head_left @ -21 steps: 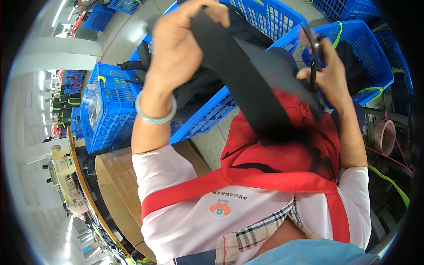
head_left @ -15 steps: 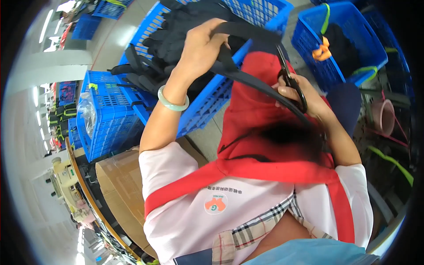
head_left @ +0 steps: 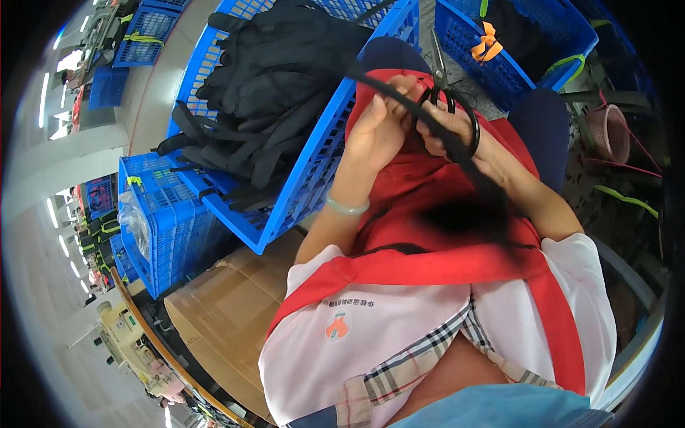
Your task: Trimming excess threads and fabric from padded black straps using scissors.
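- Moved: left hand [head_left: 372,139] is now down beside the right hand [head_left: 457,127], no longer over the large blue crate [head_left: 314,160]. Black strap [head_left: 457,150] now runs diagonally past both hands instead of looping. Camera view has shifted too.
- Right fingers: through the handle loops, clamped on the scissors [head_left: 440,77]. Blades point away from the body, look nearly together.
- Left fingers: curled up at the strap; can't tell if they pinch it.
- Strap sits in front of the red apron [head_left: 428,267]; upper end blurs into the pile of dark strips [head_left: 271,85], lower end blurs near the waist.
- Done: no cut readable on this strap. Remaining: my read, this piece is mid-work. Pile is big; can't tell whether it's finished or waiting.
- Materials: strap flat, matte, bendy. Strips look soft, padded, some with rounded ends. Scissors: shiny metal, black loops.
- Crate: hard plastic lattice. Apron: smooth cloth, creased. Bracelet [head_left: 347,207]: pale, smooth, rigid-looking ring. Cardboard box [head_left: 228,307]: brown, taped, glossy along the tape.
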The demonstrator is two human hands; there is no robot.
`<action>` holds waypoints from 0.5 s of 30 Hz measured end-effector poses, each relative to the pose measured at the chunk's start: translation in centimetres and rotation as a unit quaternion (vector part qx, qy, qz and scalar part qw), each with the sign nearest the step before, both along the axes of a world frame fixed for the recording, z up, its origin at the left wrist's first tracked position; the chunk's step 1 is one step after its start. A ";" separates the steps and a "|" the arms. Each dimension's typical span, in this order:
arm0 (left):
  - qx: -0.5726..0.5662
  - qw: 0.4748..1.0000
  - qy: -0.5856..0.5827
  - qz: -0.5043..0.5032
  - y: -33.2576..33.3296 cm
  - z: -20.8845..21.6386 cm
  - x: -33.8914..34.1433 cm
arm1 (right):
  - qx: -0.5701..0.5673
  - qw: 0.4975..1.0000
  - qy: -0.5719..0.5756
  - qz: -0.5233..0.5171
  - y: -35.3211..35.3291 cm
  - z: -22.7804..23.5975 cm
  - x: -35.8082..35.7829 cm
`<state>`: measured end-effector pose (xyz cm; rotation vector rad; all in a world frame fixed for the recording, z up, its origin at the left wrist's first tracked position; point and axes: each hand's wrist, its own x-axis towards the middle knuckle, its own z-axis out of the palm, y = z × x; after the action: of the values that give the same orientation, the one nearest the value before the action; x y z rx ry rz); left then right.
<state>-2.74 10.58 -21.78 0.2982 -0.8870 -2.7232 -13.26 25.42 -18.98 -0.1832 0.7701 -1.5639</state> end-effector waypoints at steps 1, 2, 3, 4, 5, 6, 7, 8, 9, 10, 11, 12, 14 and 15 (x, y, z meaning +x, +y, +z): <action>0.098 0.994 0.050 0.006 -0.1 0.4 -0.6 | -0.009 0.998 0.060 -0.007 0.1 0.3 0.0; 0.099 0.994 0.049 0.003 -0.2 0.6 -0.6 | -0.008 0.998 0.059 -0.010 0.0 -0.3 -0.1; 0.061 0.997 0.021 0.036 -0.2 0.8 -1.2 | 0.022 0.977 0.205 -0.048 0.5 -1.5 -1.2; 0.020 0.997 -0.008 0.073 -0.5 1.2 -1.3 | 0.050 0.934 0.344 -0.080 0.7 -2.1 -2.0; -0.019 0.996 -0.012 0.089 -1.1 1.6 -1.6 | 0.034 0.934 0.346 -0.085 1.5 -2.1 -3.4; -0.063 0.992 -0.012 0.104 -1.9 2.0 -1.4 | 0.088 0.941 0.320 -0.068 1.8 -0.2 -3.8; -0.076 0.992 -0.023 0.098 -2.7 2.2 -1.0 | 0.065 0.940 0.325 -0.076 2.3 0.3 -4.4; -0.089 0.991 -0.035 0.092 -3.2 2.2 -0.8 | 0.042 0.939 0.330 -0.084 2.8 0.4 -5.0; -0.090 0.991 -0.039 0.090 -3.4 2.1 -0.7 | 0.035 0.942 0.329 -0.059 3.0 0.5 -5.3; -0.090 0.990 -0.042 0.098 -3.5 1.9 -0.6 | 0.035 0.943 0.325 -0.061 3.1 0.7 -5.1; -0.090 0.989 -0.045 0.106 -3.7 1.8 -0.4 | 0.035 0.944 0.325 -0.044 3.2 1.1 -4.5; -0.093 0.989 -0.047 0.106 -3.8 1.6 -0.3 | 0.033 0.944 0.328 -0.027 3.0 1.4 -4.3; -0.081 0.991 -0.027 0.107 -3.4 1.2 -0.4 | 0.034 0.942 0.332 -0.027 2.5 0.6 -3.4; -0.096 0.988 -0.037 0.117 -3.1 1.2 -0.6 | 0.051 0.933 0.358 0.002 2.5 0.4 -3.4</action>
<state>-3.36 7.51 -20.63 0.4351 -1.0540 -2.4063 -16.63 27.87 -18.59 -0.7029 1.4098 -1.4449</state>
